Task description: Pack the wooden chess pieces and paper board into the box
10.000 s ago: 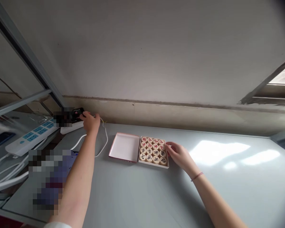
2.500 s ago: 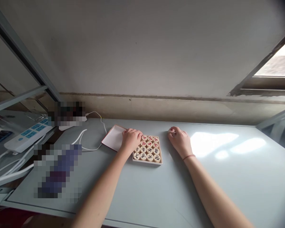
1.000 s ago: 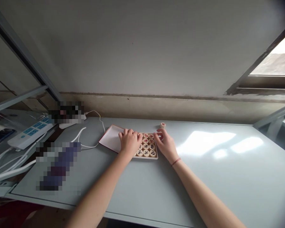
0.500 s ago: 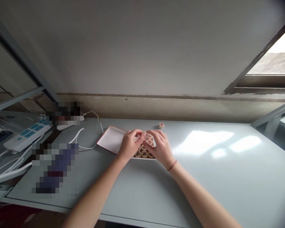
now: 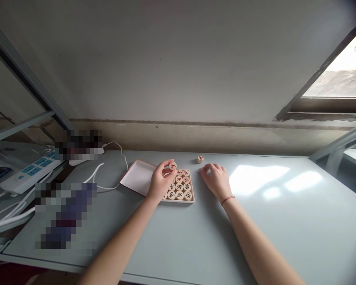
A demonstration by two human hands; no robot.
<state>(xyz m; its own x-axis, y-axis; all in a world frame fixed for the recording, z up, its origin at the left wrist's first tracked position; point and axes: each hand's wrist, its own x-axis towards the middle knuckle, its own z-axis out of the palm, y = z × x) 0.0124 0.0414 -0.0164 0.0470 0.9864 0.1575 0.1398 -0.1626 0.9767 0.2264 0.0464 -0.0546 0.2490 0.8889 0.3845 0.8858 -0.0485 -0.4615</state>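
My left hand (image 5: 161, 180) pinches a round wooden xiangqi piece (image 5: 172, 166) with a red character, raised over the open box (image 5: 192, 200). Several xiangqi pieces (image 5: 179, 187) with red or black characters sit in rows in that box; its left part is hidden by my left hand. To the right of the box, my right hand (image 5: 217, 180) has its fingers closed on another red-marked piece (image 5: 204, 169), low at the table. Behind it, a single xiangqi piece (image 5: 200, 159) lies on the table near the wall.
The white-lined box lid (image 5: 139, 177) lies to the left of the box, at a slant. Farther left are white cables (image 5: 108, 185), a power strip (image 5: 32, 170) and a blurred-out dark blue item (image 5: 71, 213). Metal frame bars (image 5: 26, 126) rise at the left; sunlight patches the grey table (image 5: 178, 245).
My right hand has moved right, away from the box, with a piece in its fingers. My left hand stays over the box, now showing a piece in its pinch. The view has shifted slightly.
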